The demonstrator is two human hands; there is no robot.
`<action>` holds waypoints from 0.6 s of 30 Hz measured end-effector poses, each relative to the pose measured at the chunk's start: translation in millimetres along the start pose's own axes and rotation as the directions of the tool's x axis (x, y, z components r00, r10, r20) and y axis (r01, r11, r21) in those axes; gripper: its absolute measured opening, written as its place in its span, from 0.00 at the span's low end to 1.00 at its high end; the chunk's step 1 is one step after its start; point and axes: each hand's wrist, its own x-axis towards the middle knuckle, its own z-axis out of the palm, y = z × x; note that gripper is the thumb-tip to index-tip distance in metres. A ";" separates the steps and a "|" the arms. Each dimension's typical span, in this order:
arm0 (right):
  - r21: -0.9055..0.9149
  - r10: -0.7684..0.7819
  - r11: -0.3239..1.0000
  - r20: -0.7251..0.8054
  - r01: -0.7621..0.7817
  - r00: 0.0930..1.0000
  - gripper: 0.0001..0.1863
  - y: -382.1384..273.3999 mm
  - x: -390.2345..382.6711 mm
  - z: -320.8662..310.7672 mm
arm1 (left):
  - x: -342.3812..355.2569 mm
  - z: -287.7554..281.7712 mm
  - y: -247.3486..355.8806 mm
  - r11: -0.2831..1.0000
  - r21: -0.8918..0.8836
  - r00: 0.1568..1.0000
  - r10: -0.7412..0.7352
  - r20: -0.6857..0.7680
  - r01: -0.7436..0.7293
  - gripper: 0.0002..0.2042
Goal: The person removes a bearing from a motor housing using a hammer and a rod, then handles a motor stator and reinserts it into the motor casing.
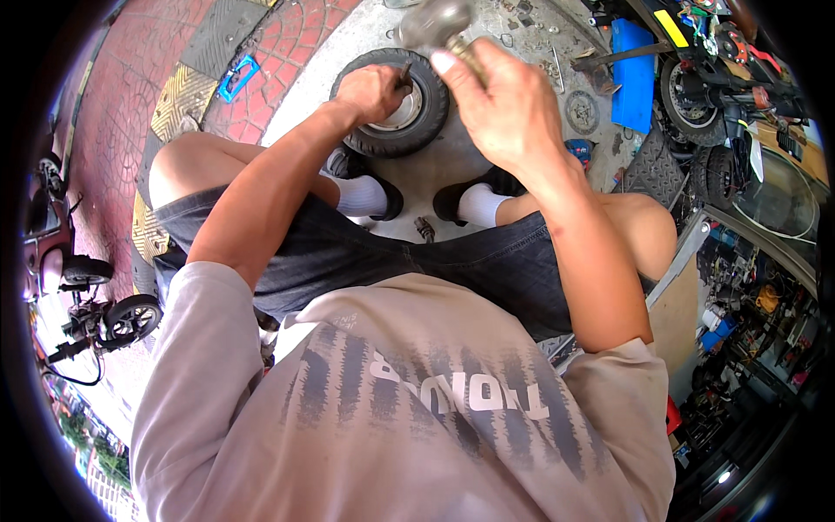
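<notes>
The person's right hand (509, 109) is wrapped firmly around the handle of a hammer (437, 23), raised at the top of the view with its metal head tipped to the left. The left hand (372, 94) is closed over the middle of a small wheel (426, 130), its fingers around what looks like a short dark rod (405, 75), though the rod's lower end is hidden and its exact kind is unclear. The wheel lies flat on the concrete floor (465, 158), just ahead of the seated person's feet. Both hands are bare, so the plainest danger is a stroke that misses or glances off the small end of the rod and lands on the left knuckles or thumb. A tilted rod could also skid across the metal hub (398, 115) and scar it. The rubber tyre might bounce or let the wheel shift under a blow, as no clamp is visible. A slipped hammer could drop toward the dark shoes (394, 203) and white socks (359, 197) close below, or the bare shins.
</notes>
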 end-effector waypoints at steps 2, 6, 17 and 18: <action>-0.123 0.025 0.992 0.050 -0.019 0.998 0.29 5.9 2.9 12.9 | -0.3 -6.5 7.4 0.999 -0.001 0.998 -0.042 0.037 0.042 0.20; -0.065 0.129 0.990 0.124 -0.122 0.984 0.26 2.1 4.6 1.3 | -2.0 3.9 -7.9 0.999 -0.043 0.999 -0.033 -0.010 0.032 0.17; 0.128 -0.164 0.976 -0.106 0.177 0.981 0.23 -40.1 15.5 -7.5 | -17.1 -10.8 -21.3 0.980 -0.106 0.984 -0.175 -0.029 0.171 0.19; 0.137 -0.203 0.966 -0.131 0.220 0.970 0.23 -43.5 14.3 -8.7 | -18.5 -10.0 -22.8 0.981 -0.106 0.985 -0.169 -0.046 0.163 0.19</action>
